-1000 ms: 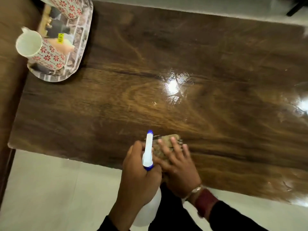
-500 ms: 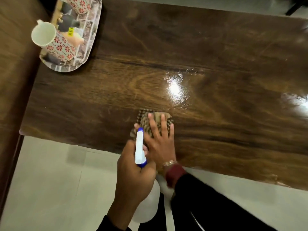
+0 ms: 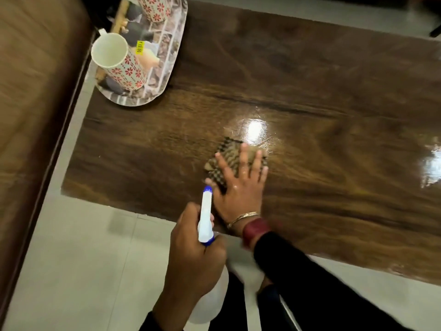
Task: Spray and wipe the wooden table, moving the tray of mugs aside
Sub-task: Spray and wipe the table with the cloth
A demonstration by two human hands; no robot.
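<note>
My right hand (image 3: 241, 187) lies flat with fingers spread on a brown checked cloth (image 3: 222, 161), pressing it onto the glossy wooden table (image 3: 334, 115) near the front edge. My left hand (image 3: 195, 249) grips a white spray bottle (image 3: 206, 218) with a blue nozzle tip, held over the floor just in front of the table, nozzle pointing towards the cloth. A patterned tray (image 3: 164, 75) sits at the table's far left corner. It holds a white mug with red flowers (image 3: 119, 63); a second mug (image 3: 155, 8) is cut off at the top.
A large wooden piece of furniture (image 3: 35, 115) runs along the left, close to the table's left end. Pale floor tiles (image 3: 83, 259) lie in front of the table. Bright light reflections (image 3: 255, 129) shine on the wet tabletop.
My right hand has slid the cloth away from the front edge, farther onto the table towards the shiny patch. My left hand keeps hold of the spray bottle; the view has shifted left.
</note>
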